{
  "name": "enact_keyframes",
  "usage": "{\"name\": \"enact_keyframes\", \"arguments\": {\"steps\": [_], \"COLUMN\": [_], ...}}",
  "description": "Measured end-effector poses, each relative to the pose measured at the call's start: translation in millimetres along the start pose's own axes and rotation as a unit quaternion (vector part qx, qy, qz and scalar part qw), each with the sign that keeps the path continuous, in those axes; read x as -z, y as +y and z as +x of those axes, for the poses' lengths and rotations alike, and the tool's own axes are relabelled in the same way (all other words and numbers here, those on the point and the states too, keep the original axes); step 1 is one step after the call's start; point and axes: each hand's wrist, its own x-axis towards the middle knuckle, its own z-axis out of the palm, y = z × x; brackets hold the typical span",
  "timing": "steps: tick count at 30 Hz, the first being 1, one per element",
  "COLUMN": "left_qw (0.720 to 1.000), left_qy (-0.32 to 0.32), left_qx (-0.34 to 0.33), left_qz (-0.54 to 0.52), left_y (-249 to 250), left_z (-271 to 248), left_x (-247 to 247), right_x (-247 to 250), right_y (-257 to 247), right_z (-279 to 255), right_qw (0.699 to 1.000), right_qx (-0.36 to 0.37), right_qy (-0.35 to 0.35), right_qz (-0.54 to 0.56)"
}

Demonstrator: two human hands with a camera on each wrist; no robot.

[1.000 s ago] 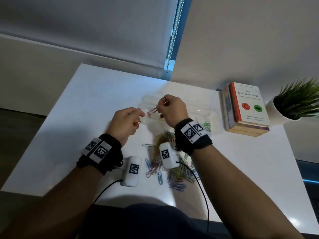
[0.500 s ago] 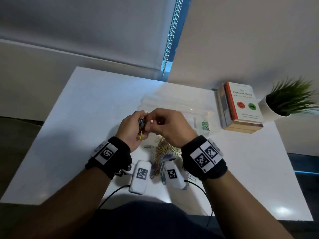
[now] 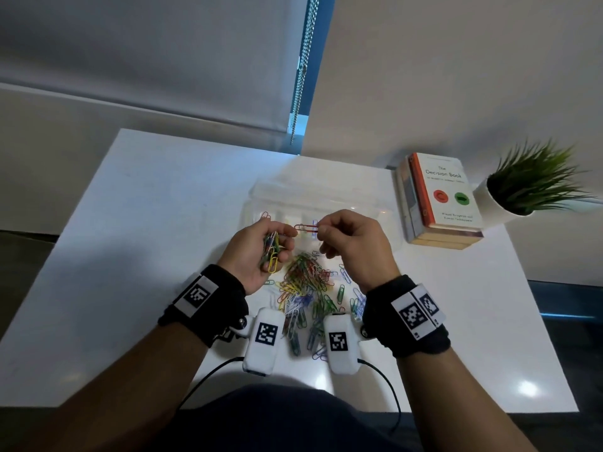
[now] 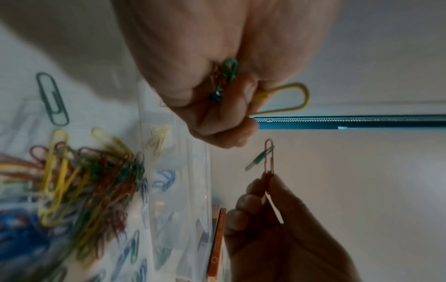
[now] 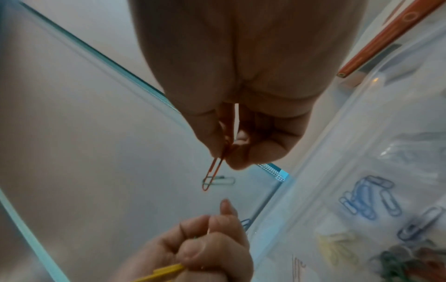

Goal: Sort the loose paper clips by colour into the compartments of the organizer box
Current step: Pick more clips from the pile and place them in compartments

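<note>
My left hand [image 3: 261,246] grips a bunch of coloured clips [image 3: 271,252], with a yellow clip [image 4: 282,100] sticking out of the fist. My right hand [image 3: 342,236] pinches a red clip [image 3: 306,227] between thumb and finger, held above the clear organizer box [image 3: 375,207]. A green clip [image 5: 218,180] hangs hooked on the red clip [image 5: 214,171]. The loose pile of clips [image 3: 306,285] lies on the white table [image 3: 146,223] between my wrists. Blue clips [image 5: 366,198] and yellow clips [image 5: 337,246] lie in separate box compartments.
A stack of books [image 3: 437,200] stands right of the box, with a potted plant [image 3: 532,184] beyond it. A blind chain [image 3: 303,66] hangs at the back. The table's left half is bare white surface.
Half a second ago both hands met together over the pile. Now they have drawn apart, the right hand pulling a red clip out toward the box while the left keeps the bunch.
</note>
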Motion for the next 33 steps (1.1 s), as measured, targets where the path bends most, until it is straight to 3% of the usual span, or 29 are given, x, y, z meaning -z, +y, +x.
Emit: {"name": "enact_keyframes", "arguments": {"steps": [3,9,16,22,29,33], "left_qw": [0.999,0.991,0.98,0.964,0.934,0.936], "left_qy": [0.041,0.099,0.102,0.075,0.133,0.161], "left_qx": [-0.02,-0.048,-0.131,-0.183,-0.235,-0.242], "left_qz": [-0.016,-0.081,0.111,0.18,0.233,0.2], "left_y": [2,10,10,8,14,18], "left_z": [5,7,10,9,11,9], "left_x": [5,23,25,13,15,18], "right_x": [-4,-37,-38,-33,-16,-16], "right_y": [7,14,-2,-3,-3,0], "right_z": [14,51,45,38,36,47], "right_qw": [1.0,0.998,0.992,0.986,0.996,0.999], "right_qx": [-0.016,-0.039,-0.067,-0.078,-0.037,-0.027], "right_qy": [0.018,-0.015,-0.064,-0.039,-0.001,0.012], "right_qz": [-0.012,-0.052,0.082,0.141,0.076,0.016]}}
